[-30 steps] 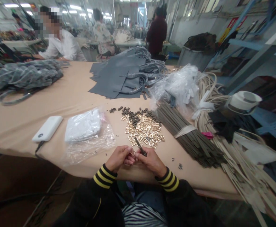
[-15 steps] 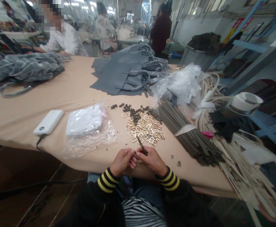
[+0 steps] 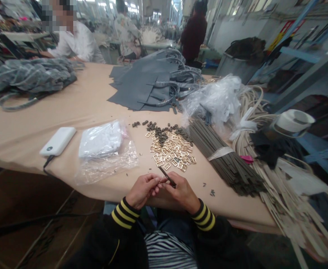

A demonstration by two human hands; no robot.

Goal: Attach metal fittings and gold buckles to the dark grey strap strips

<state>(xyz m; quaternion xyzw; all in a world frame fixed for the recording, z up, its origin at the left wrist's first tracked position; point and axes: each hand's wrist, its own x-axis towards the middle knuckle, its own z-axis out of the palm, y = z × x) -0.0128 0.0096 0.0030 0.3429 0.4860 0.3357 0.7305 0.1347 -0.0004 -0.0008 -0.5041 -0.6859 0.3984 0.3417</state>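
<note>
Both hands meet at the table's front edge, fingertips close together. My right hand [image 3: 180,188] is closed around a thin dark tool [image 3: 167,176], which points up and to the left. My left hand [image 3: 144,188] is pinched on something too small to make out. Just beyond the hands lies a pile of gold metal buckles [image 3: 172,151]. Small dark loops [image 3: 161,133] are heaped along the pile's far side. A bundle of dark olive strips [image 3: 225,158], tied with a white band, rests to the right.
On the left are a plastic-wrapped white packet [image 3: 101,141] and a white power bank [image 3: 58,141] with a cable. Grey panels with handles [image 3: 149,84] and clear plastic [image 3: 217,99] lie farther back. Pale straps [image 3: 293,209] hang over the right side. People are in the background.
My left hand has shifted slightly left. The dark tool in my right hand has tilted further to the left. The view has moved a little.
</note>
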